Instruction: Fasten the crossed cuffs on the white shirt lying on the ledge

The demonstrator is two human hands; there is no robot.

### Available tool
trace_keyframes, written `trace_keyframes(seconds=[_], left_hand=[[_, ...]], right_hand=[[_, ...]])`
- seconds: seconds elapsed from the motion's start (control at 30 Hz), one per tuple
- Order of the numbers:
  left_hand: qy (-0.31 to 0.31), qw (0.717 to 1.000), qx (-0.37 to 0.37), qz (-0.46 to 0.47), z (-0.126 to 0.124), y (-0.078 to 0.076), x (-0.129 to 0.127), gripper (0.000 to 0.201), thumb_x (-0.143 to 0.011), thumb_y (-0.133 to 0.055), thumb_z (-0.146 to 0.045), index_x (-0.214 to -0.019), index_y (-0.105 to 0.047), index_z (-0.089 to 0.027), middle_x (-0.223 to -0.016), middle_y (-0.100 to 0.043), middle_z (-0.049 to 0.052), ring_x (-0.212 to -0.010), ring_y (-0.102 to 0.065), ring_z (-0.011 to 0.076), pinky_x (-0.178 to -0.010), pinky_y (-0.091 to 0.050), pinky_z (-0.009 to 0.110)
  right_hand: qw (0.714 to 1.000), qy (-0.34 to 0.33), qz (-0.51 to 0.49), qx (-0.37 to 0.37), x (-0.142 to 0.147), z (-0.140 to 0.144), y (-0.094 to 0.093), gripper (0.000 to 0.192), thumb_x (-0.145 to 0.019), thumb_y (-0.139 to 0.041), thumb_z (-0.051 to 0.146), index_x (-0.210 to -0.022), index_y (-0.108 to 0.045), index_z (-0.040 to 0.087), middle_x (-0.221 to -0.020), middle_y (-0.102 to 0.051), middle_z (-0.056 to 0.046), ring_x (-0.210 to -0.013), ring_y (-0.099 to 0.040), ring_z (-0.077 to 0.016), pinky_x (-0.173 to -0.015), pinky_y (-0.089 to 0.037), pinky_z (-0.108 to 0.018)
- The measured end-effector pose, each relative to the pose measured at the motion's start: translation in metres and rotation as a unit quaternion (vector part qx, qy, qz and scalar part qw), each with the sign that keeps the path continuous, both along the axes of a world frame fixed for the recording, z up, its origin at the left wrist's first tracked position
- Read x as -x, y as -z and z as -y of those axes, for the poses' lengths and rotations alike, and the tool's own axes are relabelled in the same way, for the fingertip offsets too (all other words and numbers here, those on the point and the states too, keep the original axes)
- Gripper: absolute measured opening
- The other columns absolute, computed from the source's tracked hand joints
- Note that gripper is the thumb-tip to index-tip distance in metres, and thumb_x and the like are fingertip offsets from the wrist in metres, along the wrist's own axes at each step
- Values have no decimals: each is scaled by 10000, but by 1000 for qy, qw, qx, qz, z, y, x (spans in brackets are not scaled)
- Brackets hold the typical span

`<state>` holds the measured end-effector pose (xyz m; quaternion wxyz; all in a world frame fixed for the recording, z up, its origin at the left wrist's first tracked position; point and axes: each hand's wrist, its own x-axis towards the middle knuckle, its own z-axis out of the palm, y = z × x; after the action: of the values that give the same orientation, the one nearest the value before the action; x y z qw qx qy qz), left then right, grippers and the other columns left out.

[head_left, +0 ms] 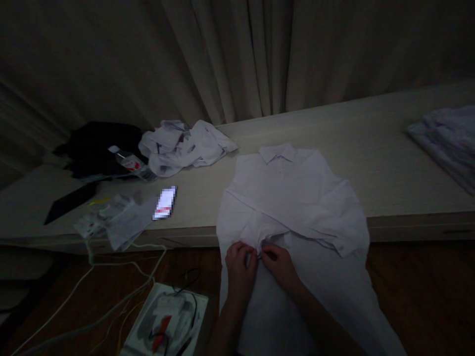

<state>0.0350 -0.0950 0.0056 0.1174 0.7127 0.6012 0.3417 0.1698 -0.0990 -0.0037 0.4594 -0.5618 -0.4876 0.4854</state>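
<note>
A white collared shirt (pixel 282 183) lies spread front up over the shelf edge, its lower part hanging toward me. Both sleeves are folded in across the front. My left hand (pixel 240 257) pinches the shirt near the end of one sleeve. Close beside it, my right hand (pixel 278 264) pinches the same bit of cloth from the other side. Something small and dark shows between the fingertips, too small to name. The other cuff (pixel 339 246) lies flat to the right of my hands.
Left on the shelf are a crumpled white garment (pixel 185 146), a plastic bottle (pixel 131 162), black cloth (pixel 104 143), a lit phone (pixel 165 202) and plastic bags (pixel 111 212). Folded cloth (pixel 449 141) lies far right. Cables (pixel 126 291) trail by a white box (pixel 200 306) below.
</note>
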Motion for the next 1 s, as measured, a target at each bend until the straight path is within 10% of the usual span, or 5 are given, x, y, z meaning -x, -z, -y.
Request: trace_keyframes(seconds=[1.0], left_hand=[[-6,1000,12,-24,1,-4,-6,93,-803,-544,-264,-835,-604,-201,-990,-539,76,-991,-523,224,-871,-459,437]], right_hand=[[990,-47,-109,79,-7,-6,2,260,-744,-560,396,-591,-563,185,-482,-496,57,-475,-451,-91,-488,-348,-226]])
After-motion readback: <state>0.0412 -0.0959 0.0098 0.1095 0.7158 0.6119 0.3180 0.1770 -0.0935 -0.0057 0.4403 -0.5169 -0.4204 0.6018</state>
